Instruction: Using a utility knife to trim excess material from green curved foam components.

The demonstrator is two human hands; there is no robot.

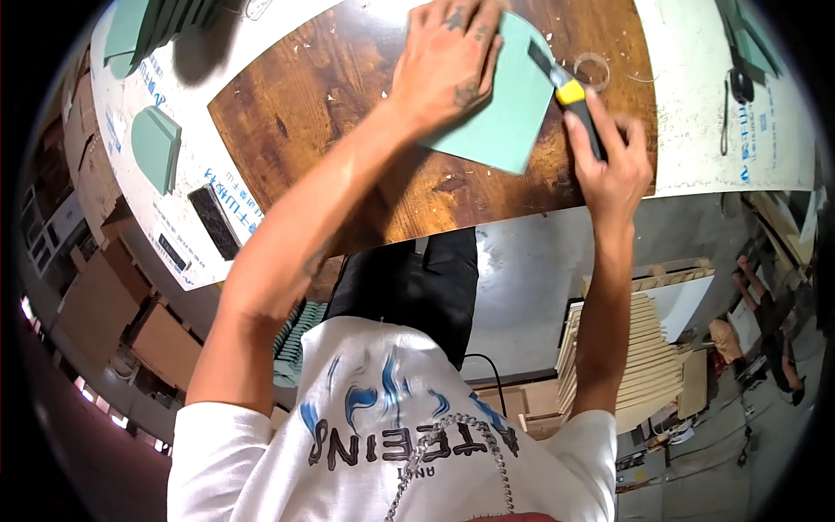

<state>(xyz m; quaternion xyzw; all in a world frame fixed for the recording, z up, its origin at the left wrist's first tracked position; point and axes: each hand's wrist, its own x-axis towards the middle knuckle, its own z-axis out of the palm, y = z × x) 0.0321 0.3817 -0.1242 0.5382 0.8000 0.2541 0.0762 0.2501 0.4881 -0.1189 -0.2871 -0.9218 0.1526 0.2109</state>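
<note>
Though ringed in black at the fisheye rim, readable as a cluttered workshop room point(687, 496). Below, grey floor point(531, 296), shiny near the person's legs. Across the upper part of the view, a broad white worktable point(696, 148), printed in blue, edges bowed by the lens. Set into its middle, a dark brown wood-grain board point(339, 113), glossy and streaked, reaching to the near edge. Off to the left, beyond the table, brown cardboard boxes point(109, 291); by the right forearm, lower down, a stack of cream panels point(622, 357). At far right, another person point(770, 322), small and dim.

On the board, right of centre, a pale green sheet point(496, 130), lying flat. Spread over its upper left part, left hand point(448, 70), fingers released and extended. Just beside the right edge, right hand point(613, 161), fingers grasping a utility knife point(574, 97), black with a yellow collar; blade overlapping the sheet's edge, contact impossible to tell. On the white surface at left, rounded green pieces point(155, 150), stacked, and a flat black rectangular object point(216, 222). Near the knife, a thin clear ring point(594, 56). Smallest, pale crumbs point(450, 177) scattered over the wood.
</note>
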